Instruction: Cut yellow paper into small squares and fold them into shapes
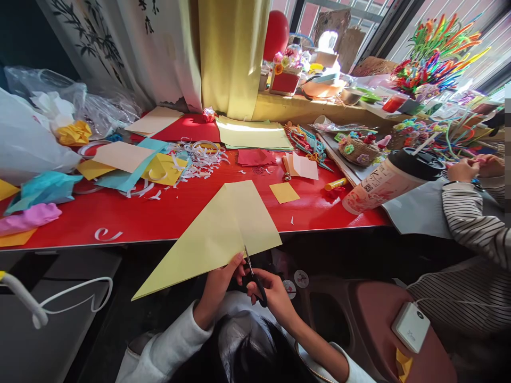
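Note:
A large sheet of pale yellow paper (203, 231), partly folded into a triangle, lies over the front edge of the red table. My left hand (227, 270) grips its lower edge, fingers closed on the paper. In my right hand (269, 290) are black-handled scissors (261, 291), with my fingers around the handles. Their blades point up and away from me, at the paper's lower edge near the crease. The blade tips lie against the sheet, close to my left fingertips. How far the blades are apart is hard to make out.
White paper scraps (205, 159) and coloured sheets lie at the table's left and back. To the right leans a lidded cup (393, 181). A co-worker's hands (467, 169) are at the far right. A power bank (411, 327) rests on a brown stool (383, 308).

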{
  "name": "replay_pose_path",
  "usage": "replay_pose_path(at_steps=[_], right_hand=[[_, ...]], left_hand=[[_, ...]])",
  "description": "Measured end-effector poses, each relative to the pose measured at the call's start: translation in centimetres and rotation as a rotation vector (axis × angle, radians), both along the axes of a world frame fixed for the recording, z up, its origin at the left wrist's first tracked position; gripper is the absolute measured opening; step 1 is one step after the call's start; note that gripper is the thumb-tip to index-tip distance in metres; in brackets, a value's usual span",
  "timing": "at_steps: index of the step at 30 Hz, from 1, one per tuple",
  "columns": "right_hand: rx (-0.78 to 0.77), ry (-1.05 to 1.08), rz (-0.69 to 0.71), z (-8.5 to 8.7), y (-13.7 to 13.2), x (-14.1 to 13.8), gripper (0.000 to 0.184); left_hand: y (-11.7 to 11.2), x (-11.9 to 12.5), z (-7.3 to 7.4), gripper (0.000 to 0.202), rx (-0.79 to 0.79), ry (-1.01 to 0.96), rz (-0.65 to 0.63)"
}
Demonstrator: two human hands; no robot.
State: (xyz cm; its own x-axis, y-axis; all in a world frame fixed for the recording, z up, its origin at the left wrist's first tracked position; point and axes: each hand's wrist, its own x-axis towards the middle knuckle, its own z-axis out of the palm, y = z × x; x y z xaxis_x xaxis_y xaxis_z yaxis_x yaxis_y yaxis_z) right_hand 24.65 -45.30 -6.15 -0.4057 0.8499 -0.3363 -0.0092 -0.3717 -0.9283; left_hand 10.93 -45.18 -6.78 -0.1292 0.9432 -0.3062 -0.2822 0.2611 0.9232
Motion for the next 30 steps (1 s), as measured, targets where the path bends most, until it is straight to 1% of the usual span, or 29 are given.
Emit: replay_pose_path(at_steps=[5, 10, 13, 16, 20, 26, 30], right_hand=[[-0.006, -0.03, -0.007, -0.03, -0.14, -0.05, 0.043], [-0.028, -0.007, -0.007, 0.15, -0.05, -0.02, 0.044], [-0.015, 0.018, -0.007, 0.33, 0.12, 0.1, 0.044], [0.0, 0.031, -0.006, 0.51, 0.22, 0.22, 0.043], [-0.014, 0.022, -0.018, 0.54, 0.19, 0.21, 0.041], [-0.023, 0.019, -0.019, 0.2, 0.27, 0.21, 0.04], [-0.016, 0.033, -0.015, 0.32, 0.34, 0.41, 0.036]], left_hand=[[-0.04, -0.1, 0.39, 0.03, -0.018, 0.025, -0.005], [-0.08, -0.23, 0.31, 0.031, -0.022, 0.036, -0.013], [-0.25, -0.14, 0.34, 0.033, -0.03, 0.044, -0.052], [-0.43, 0.06, 0.55, 0.034, -0.051, 0.03, -0.084], [-0.51, 0.14, 0.74, 0.033, -0.061, 0.011, -0.084], [-0.64, 0.02, 0.63, 0.033, -0.048, -0.018, -0.083], [-0.85, 0.13, 0.51, 0.036, -0.085, -0.058, -0.094]])
